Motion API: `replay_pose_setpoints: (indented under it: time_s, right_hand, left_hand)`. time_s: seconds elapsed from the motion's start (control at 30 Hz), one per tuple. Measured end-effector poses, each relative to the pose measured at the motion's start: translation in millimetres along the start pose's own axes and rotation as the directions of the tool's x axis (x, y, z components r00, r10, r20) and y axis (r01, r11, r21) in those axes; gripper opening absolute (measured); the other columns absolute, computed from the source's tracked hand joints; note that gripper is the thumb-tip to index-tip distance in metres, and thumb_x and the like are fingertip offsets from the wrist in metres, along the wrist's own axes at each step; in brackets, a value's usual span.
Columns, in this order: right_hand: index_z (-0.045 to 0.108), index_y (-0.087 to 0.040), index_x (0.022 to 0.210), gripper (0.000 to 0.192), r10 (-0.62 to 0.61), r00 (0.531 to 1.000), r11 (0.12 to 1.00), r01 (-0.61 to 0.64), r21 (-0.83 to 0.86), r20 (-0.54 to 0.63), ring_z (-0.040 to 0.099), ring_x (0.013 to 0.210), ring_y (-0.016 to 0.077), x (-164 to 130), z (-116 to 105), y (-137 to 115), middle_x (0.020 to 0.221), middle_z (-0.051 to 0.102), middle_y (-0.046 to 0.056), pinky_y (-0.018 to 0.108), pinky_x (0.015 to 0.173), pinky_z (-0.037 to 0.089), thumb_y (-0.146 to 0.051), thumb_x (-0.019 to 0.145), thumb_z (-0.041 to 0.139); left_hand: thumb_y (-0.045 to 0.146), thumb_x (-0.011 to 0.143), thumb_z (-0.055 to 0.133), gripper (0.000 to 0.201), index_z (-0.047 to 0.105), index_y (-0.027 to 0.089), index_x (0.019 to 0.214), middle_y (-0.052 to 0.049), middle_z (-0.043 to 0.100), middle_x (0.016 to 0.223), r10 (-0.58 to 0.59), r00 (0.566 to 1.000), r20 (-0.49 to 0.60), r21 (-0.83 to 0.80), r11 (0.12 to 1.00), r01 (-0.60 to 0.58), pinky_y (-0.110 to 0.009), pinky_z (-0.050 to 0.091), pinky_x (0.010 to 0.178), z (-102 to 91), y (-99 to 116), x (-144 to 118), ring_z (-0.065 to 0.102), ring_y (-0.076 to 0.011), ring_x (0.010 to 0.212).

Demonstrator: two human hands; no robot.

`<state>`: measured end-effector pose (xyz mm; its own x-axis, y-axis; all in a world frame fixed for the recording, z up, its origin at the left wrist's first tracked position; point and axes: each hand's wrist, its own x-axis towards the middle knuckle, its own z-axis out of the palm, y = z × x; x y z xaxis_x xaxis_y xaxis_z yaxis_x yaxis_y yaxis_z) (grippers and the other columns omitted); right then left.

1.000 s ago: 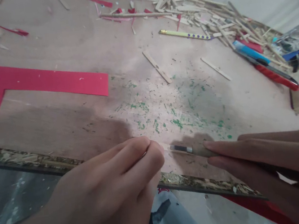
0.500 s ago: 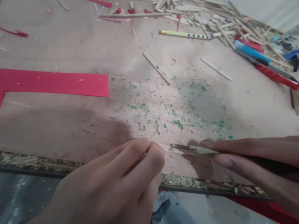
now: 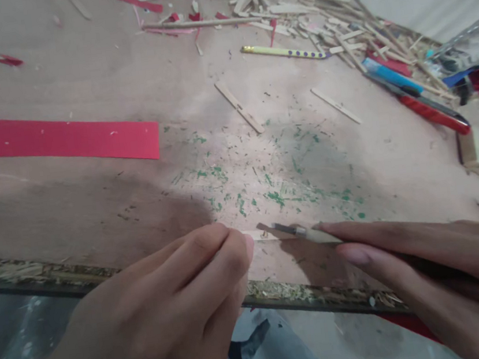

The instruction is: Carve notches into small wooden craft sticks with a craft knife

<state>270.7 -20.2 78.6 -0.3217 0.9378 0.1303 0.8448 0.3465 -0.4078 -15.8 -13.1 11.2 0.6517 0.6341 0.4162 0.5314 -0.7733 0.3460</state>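
Observation:
My left hand (image 3: 179,297) is closed, its fingertips pinching a thin wooden craft stick (image 3: 279,235) flat against the board near the front edge. The stick's free end points right, with a small notch or curl of wood close to my fingertips. In my right hand (image 3: 411,263) is a slim craft knife (image 3: 318,236) with a pale handle and metal collar, gripped like a pencil. Its blurred blade points left over the stick, just short of the left fingertips; whether it touches the wood I cannot tell.
Green flecks (image 3: 277,198) and shavings dot the wooden board (image 3: 94,203). Two loose sticks (image 3: 239,108) lie beyond them. A red paper piece (image 3: 99,141) is at left. Farther back are a yellow pencil (image 3: 282,52), a heap of sticks (image 3: 310,10) and a blue-and-red cutter (image 3: 419,96).
The knife's blade has lifted slightly and moved left, nearer my left fingertips. The whole view has shifted, so things on the board appear farther left. Both hands keep their grips.

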Motion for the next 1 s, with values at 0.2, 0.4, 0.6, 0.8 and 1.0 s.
replay_pose_setpoints:
  time_s: [0.2,0.4,0.6,0.8,1.0]
  right_hand:
    - [0.071,-0.040,0.125,0.018,-0.105,0.993,0.994,0.105,-0.002,0.045,0.083,0.073,0.0131,2.4,1.4,-2.9,0.100,0.087,-0.008,0.016,0.058,0.062,-0.035,0.109,0.063]
    - [0.070,-0.040,0.123,0.022,-0.142,0.988,0.987,0.146,-0.071,0.056,0.081,0.068,0.0144,-0.1,-1.4,2.2,0.097,0.086,-0.009,0.020,0.055,0.061,-0.028,0.106,0.065]
    - [0.071,-0.044,0.127,0.023,-0.070,0.997,0.993,0.072,-0.090,0.033,0.082,0.071,0.0150,-10.9,-1.6,3.3,0.102,0.086,-0.011,0.020,0.067,0.065,-0.037,0.106,0.065]
    - [0.070,-0.037,0.127,0.021,-0.082,0.996,0.995,0.083,-0.058,0.021,0.083,0.079,0.0115,-16.8,9.2,0.8,0.105,0.087,-0.009,0.015,0.074,0.064,-0.030,0.110,0.062]
    - [0.067,-0.034,0.134,0.028,-0.047,0.999,0.998,0.046,0.034,0.027,0.081,0.074,0.0139,-16.4,20.7,-8.3,0.097,0.085,-0.005,0.021,0.063,0.062,-0.022,0.111,0.056]
  left_hand:
    - [0.013,0.112,0.053,0.033,0.067,0.005,0.140,-0.008,0.070,0.134,0.071,0.996,0.053,0.066,0.995,-0.074,-0.035,0.053,0.117,0.0,-0.6,-2.6,0.062,-0.0222,0.131]
    - [0.015,0.113,0.053,0.032,0.067,0.006,0.140,-0.007,0.070,0.134,0.032,0.998,0.055,0.054,0.998,-0.035,-0.032,0.056,0.115,-2.5,0.0,-4.2,0.061,-0.0201,0.131]
    - [0.012,0.110,0.053,0.032,0.067,0.005,0.137,-0.011,0.068,0.136,0.091,0.994,0.058,0.114,0.989,-0.097,-0.039,0.061,0.113,-1.6,-1.0,-1.3,0.063,-0.0254,0.126]
    - [0.017,0.111,0.050,0.031,0.072,0.007,0.130,-0.009,0.071,0.129,0.091,0.996,0.023,0.114,0.989,-0.093,-0.041,0.064,0.113,0.2,-1.6,2.7,0.069,-0.0254,0.119]
    - [0.014,0.110,0.053,0.023,0.073,0.009,0.121,-0.005,0.070,0.124,0.105,0.994,0.002,0.109,0.988,-0.105,-0.038,0.061,0.113,-2.7,1.2,2.9,0.065,-0.0219,0.114]
